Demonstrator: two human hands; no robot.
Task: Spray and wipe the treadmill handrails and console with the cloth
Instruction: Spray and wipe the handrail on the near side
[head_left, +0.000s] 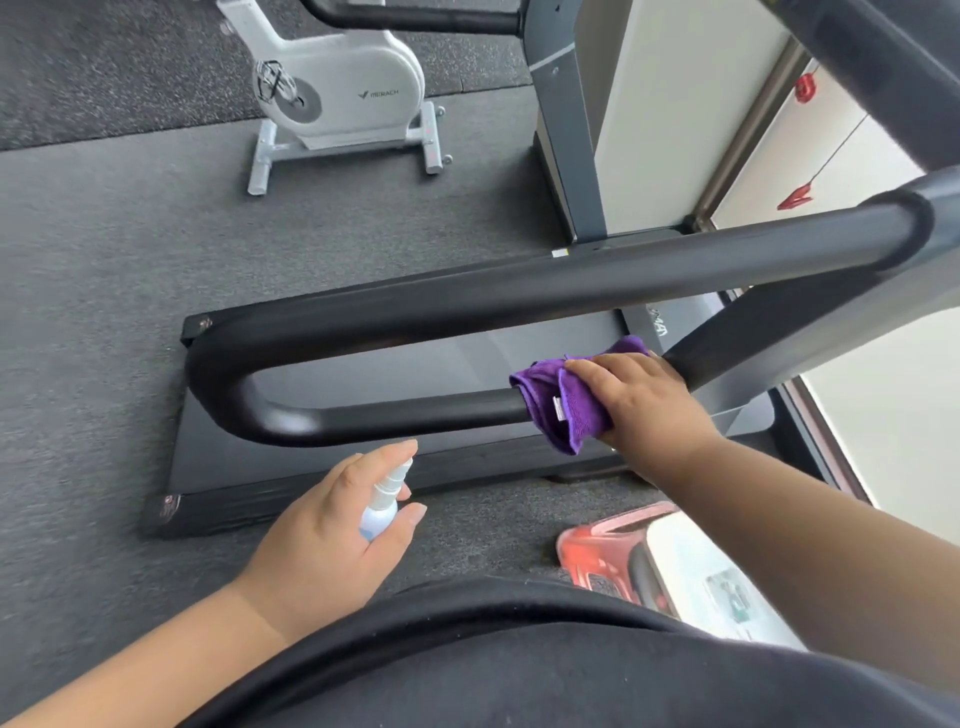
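Gripping a folded purple microfibre cloth (563, 402), the right hand (641, 402) presses it around the near bar of the black padded U-shaped handrail (363, 415), fingers curled over the fabric. Left of and below that hand, the left hand (332, 535) holds a small translucent spray bottle with a white nozzle (385, 499), fingers wrapped round its body, forefinger raised by the nozzle, just beneath the handrail's curved end. Beyond both hands lies the black treadmill deck (415, 374). A white exercise bike (343, 88) stands well beyond on the grey floor (104, 260).
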